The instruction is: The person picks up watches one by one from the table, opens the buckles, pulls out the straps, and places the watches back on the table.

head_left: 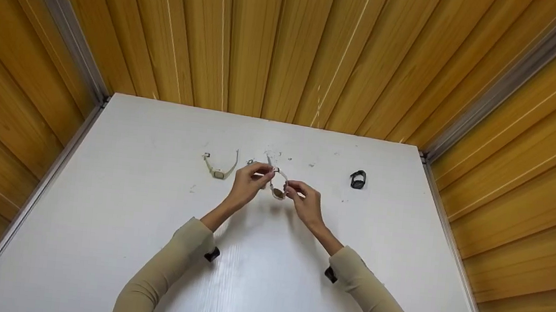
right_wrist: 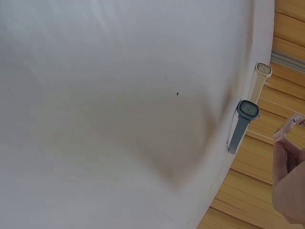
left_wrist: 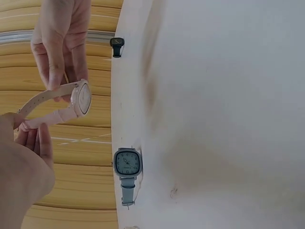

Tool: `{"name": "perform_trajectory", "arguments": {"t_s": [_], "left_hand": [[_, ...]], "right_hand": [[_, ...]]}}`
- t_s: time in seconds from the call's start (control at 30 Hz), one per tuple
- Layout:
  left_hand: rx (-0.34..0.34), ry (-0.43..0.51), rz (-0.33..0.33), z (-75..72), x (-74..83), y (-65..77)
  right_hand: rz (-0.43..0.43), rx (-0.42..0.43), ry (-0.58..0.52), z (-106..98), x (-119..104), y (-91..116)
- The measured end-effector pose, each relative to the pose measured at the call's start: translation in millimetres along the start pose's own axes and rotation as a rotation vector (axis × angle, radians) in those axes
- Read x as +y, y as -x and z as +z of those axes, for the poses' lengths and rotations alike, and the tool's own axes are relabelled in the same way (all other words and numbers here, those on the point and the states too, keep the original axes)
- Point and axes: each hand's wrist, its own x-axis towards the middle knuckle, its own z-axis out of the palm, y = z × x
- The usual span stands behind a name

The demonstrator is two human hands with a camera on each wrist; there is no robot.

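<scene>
A pale pink wristwatch with a round face and a slim, perforated band hangs above the middle of the white, flat tabletop, its band bent into a loop. The bare left hand has its fingers pinched on the band's far end; the bare right hand has thumb and fingers clamped on the band beside the round case.

The likeliest trouble is a slip: both grips take only a narrow strip, and the case probably outweighs the band, so a loosened right pinch could let it swing or drop. Pulling the hands apart unevenly may twist the band or spring its ends from the left fingers. A fall could strike the grey-blue, square-faced watch near the left hand; the black watch at right seems safely apart.
</scene>
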Motion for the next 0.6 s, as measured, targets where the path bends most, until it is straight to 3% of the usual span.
{"name": "perform_trajectory", "arguments": {"t_s": [0.33, 0.6], "left_hand": [[0.004, 0.037, -0.072, -2.8, 3.5, -1.8], [0.051, 0.085, -0.061, -3.0, 6.1, -1.6]], "right_hand": [[-0.015, 0.0, -0.036, -1.6, 3.2, -0.4], [-0.011, 0.022, -0.078, -2.7, 4.1, -2.7]]}}
